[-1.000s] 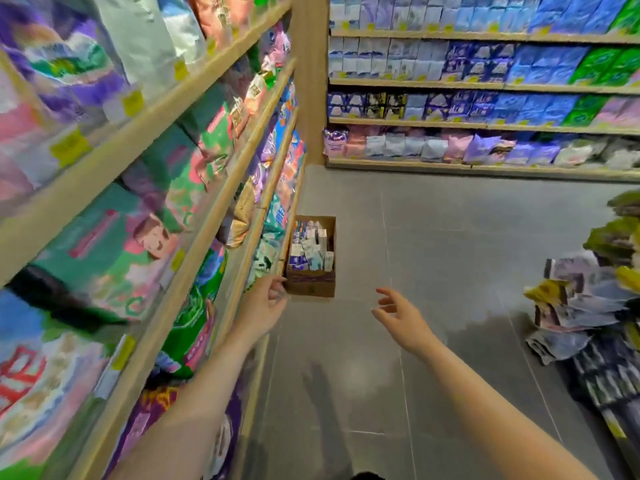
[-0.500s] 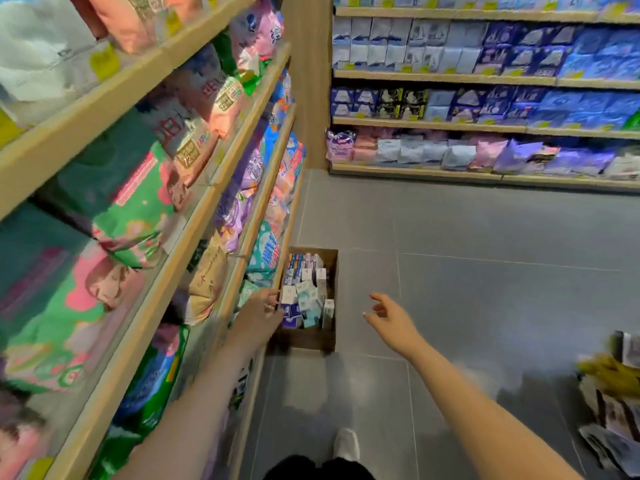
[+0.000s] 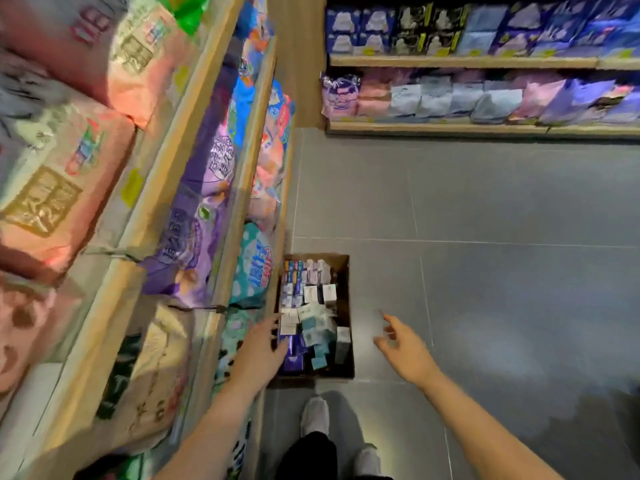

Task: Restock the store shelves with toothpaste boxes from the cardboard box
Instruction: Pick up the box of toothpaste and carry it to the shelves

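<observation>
a: from the head camera, where is the stock?

b: the cardboard box sits on the grey floor against the bottom shelf, toothpaste boxes packed upright inside. left hand and right hand both reach with loose fingers, holding nothing.

a: risk?

b: a hurried grab could topple loose boxes or crush one. bagged goods line a narrow aisle.

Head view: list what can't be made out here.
- Print on the small toothpaste boxes in the brown cardboard box: too small, blurred.
- Left hand fingertips: whether they touch a box is unclear.
- Pink packs on the wooden shelf: motion-blurred, cut by the left edge.
- Right hand: hovers, empty.
</observation>
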